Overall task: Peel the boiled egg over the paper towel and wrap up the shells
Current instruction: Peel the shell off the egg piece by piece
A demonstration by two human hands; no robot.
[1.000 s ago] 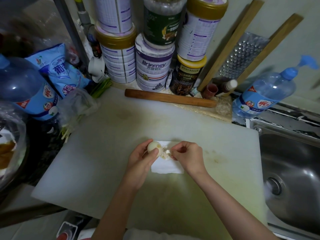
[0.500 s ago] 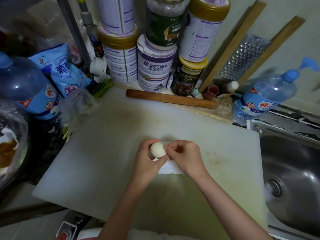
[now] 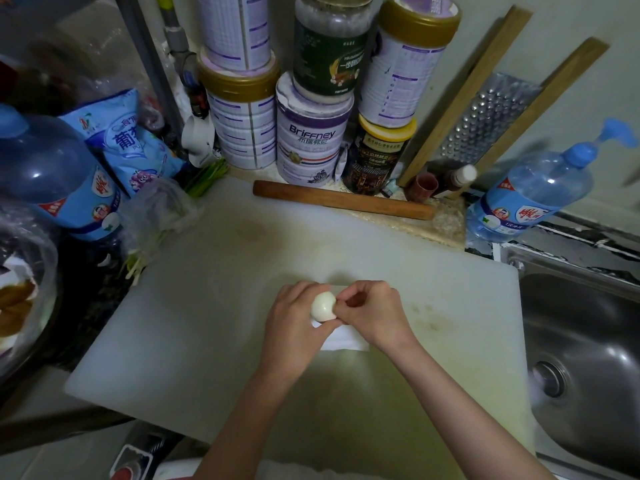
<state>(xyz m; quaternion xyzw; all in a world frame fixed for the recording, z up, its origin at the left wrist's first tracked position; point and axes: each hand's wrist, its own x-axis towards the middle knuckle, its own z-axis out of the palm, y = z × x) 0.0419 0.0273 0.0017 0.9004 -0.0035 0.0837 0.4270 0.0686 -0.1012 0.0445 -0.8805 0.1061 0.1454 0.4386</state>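
White, smooth boiled egg (image 3: 323, 306), no shell on the visible side, held over the paper towel (image 3: 343, 342) mid cutting board (image 3: 207, 306). Left hand (image 3: 294, 325) grips it from the left; right hand (image 3: 375, 317) pinches at its right edge, and the hands touch. Rolling pin (image 3: 343, 199) lies at the board's far edge, stacked tins (image 3: 313, 147) behind it, steel sink (image 3: 585, 341) right of the board.

The left hand (image 3: 291, 323) and right hand (image 3: 375, 315) are bare, as are both forearms (image 3: 460, 403).

left hand (image 3: 292, 327), right hand (image 3: 375, 315), both curled
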